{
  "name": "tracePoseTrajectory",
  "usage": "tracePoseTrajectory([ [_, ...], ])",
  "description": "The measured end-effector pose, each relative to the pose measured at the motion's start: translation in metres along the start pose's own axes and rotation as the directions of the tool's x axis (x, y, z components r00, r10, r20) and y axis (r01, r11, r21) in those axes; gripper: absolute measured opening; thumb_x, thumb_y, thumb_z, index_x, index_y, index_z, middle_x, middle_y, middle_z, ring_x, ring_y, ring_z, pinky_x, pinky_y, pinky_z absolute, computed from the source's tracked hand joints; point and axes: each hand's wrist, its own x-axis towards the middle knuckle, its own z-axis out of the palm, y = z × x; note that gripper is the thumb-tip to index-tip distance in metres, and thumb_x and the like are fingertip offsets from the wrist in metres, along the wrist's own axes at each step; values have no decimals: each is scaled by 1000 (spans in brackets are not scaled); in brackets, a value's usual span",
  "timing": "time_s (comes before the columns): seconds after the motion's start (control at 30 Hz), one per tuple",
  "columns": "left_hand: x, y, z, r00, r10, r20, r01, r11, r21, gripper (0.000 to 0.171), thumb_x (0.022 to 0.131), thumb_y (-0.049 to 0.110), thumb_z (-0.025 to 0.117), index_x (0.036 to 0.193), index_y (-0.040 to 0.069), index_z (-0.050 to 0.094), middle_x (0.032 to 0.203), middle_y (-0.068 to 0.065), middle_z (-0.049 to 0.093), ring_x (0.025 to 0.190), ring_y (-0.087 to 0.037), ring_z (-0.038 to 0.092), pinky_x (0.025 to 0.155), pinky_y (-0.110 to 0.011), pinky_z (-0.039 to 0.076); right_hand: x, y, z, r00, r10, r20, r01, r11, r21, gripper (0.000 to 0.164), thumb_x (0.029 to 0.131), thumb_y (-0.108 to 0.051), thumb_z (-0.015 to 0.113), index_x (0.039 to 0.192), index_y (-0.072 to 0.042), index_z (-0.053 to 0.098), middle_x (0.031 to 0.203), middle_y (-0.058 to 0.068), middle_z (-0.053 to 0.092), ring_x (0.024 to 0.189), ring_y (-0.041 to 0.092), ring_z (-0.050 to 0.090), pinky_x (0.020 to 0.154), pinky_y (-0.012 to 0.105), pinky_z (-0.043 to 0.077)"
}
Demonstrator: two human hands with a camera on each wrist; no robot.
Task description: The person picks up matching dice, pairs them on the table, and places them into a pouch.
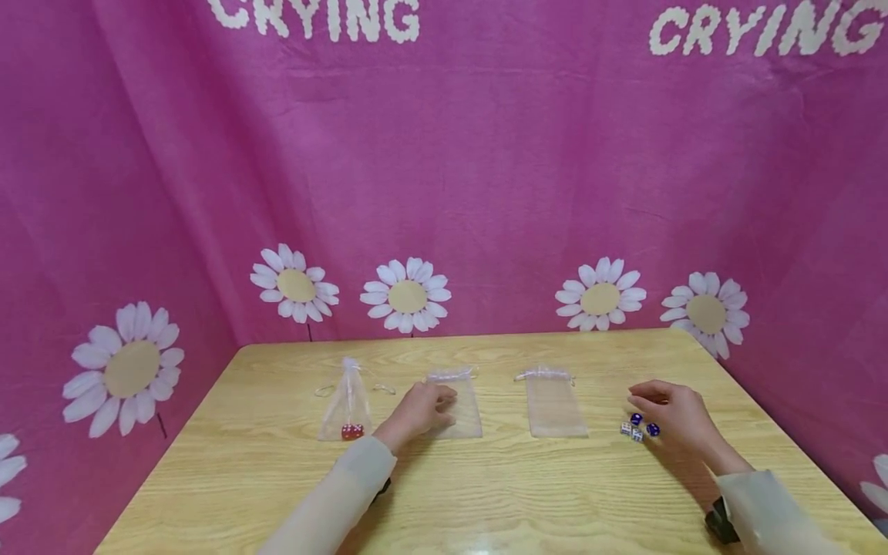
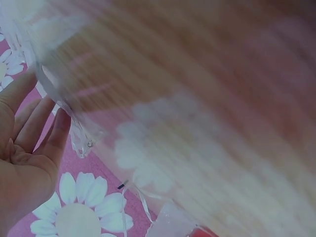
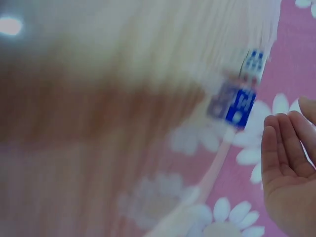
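Note:
My left hand [image 1: 421,410] is over the left edge of a sheer drawstring bag [image 1: 466,408] lying flat on the table, its fingers spread loosely. In the left wrist view the fingertips [image 2: 61,118] are right at the bag's gathered top. My right hand [image 1: 676,412] hovers just beside a small group of dice with its fingers loosely bent, and nothing shows in its grasp. Two are blue dice [image 1: 653,429] and two are white dice [image 1: 637,435]. The right wrist view shows a blue die [image 3: 241,108] close to the fingers.
Another sheer bag [image 1: 557,408] lies flat between the hands. On the left, a bag [image 1: 340,408] drawn together at its top has red dice [image 1: 352,432] inside, its cord loops spread on the wooden table [image 1: 499,493]. A pink daisy-print curtain [image 1: 486,193] hangs behind.

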Motion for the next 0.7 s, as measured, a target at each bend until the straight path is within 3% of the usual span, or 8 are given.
tracePoseTrajectory([
  [0.17, 0, -2, -1, 1000, 4, -2, -4, 1000, 7, 38, 81, 10, 78, 117, 1, 69, 116, -13, 72, 113, -28, 66, 102, -40, 51, -8, 16, -14, 1000, 5, 12, -4, 996, -88, 41, 94, -34, 66, 117, 0, 67, 108, 17, 73, 83, 2, 63, 65, 18, 53],
  [0.33, 0, -1, -1, 1000, -22, 14, 21, 1000, 14, 38, 82, 11, 78, 118, 3, 69, 117, -10, 72, 115, -26, 65, 103, -40, 50, -11, 26, -19, 997, -16, 69, 27, 987, -159, 34, 90, -29, 70, 110, -1, 70, 100, 11, 74, 79, -3, 60, 64, 19, 52],
  [0.53, -1, -2, -1, 1000, -2, 4, 2, 1000, 14, 37, 81, 10, 78, 116, 2, 70, 116, -12, 72, 115, -27, 65, 103, -40, 50, -12, 31, -18, 985, -118, 129, 141, 972, -189, 23, 84, -17, 75, 101, -2, 72, 93, 9, 75, 75, -8, 58, 64, 19, 53],
  [0.7, 0, -2, -1, 1000, 9, -4, -9, 999, 31, 36, 81, 10, 78, 115, 2, 70, 116, -11, 73, 114, -26, 66, 102, -39, 51, -11, 34, -13, 964, -246, 98, 262, 939, -221, 16, 77, -9, 80, 91, -4, 74, 85, 5, 73, 70, -11, 52, 60, 19, 50],
])
